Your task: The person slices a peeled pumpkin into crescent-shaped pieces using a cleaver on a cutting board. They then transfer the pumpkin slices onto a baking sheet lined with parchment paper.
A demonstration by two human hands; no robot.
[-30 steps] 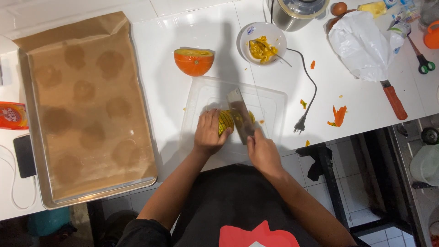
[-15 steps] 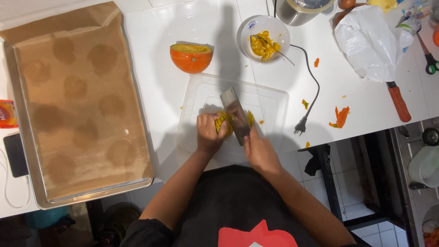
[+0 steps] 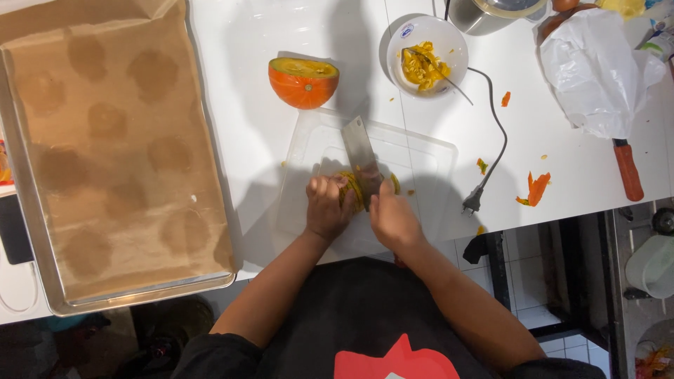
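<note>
We pin the yellow-fleshed squash piece [image 3: 351, 191] on the clear plastic cutting board [image 3: 421, 151] with our left hand [image 3: 326, 207], fingers curled over it. Our right hand [image 3: 393, 221] grips the broad steel cleaver [image 3: 359, 151], its blade pointing to 12 o'clock. We judge the rounded piece could roll, and the blade, touching it just beside our fingertips, could nick them.

The knife [image 3: 361, 158] has a flat, shiny metal blade. The cutting board [image 3: 309, 151] is clear, smooth plastic. The pumpkin half [image 3: 302, 83] has smooth, glossy orange skin. The tabletop [image 3: 246, 105] is white and smooth. The tray [image 3: 42, 281] is grey metal, lined with matt brown paper [image 3: 105, 140] with darker stains. The bowl [image 3: 442, 35] is white. The bag [image 3: 597, 70] is thin, crinkly white plastic.
</note>
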